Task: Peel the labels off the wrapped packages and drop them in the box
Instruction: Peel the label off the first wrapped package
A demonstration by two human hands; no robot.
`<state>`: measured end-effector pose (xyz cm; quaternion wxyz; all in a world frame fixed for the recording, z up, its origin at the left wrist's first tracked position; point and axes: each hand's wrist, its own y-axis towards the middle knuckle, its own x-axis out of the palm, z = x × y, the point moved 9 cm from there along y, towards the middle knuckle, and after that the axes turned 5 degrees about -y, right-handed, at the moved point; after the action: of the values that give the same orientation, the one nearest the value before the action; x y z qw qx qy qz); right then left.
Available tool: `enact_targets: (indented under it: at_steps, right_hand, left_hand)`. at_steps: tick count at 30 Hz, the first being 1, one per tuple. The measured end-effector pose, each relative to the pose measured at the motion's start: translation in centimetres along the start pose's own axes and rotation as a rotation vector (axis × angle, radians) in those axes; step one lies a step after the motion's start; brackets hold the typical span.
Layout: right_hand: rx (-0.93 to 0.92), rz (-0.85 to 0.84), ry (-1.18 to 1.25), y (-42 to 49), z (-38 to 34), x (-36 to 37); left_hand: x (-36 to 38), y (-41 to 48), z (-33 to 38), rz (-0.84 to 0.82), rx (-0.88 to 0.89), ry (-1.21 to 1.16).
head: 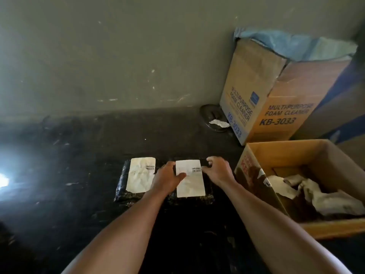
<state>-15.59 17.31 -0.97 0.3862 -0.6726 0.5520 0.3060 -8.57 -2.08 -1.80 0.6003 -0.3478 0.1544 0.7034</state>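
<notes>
We press our left hand (167, 177) flat on the right label (190, 180); our right hand (217, 170) fingers pinch its top corner beside the open box (296, 147).

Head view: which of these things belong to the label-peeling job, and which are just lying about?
In the job:
- right label, both hands on it: left hand, right hand
- left label, not yet peeled
- black wrapped packages
- open box holding crumpled labels

Lying about:
- foam cleaner box with blue liner
- round metal lid
</notes>
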Motion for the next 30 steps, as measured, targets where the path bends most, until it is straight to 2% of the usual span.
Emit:
enact_targets:
  at_steps: [4, 13, 18, 30]
  right_hand:
    - [-0.028, -0.071, -0.033, 2.4, -0.5, 2.3]
    - [-0.219, -0.144, -0.095, 6.7, -1.4, 4.0]
    - [-0.186, -0.298, -0.071, 7.9, -1.5, 4.3]
    - [-0.164, -0.239, -0.023, 8.1, -1.9, 4.1]
  left_hand:
    - [2.1, 0.9, -1.3, -0.003, -0.090, 0.025]
    - [3.3, 2.3, -2.2, 0.112, -0.041, 0.056]
    - [3.9, 2.0, -2.4, 0.146, -0.019, 0.072]
    - [3.9, 1.5, -1.8, 0.204, -0.036, 0.021]
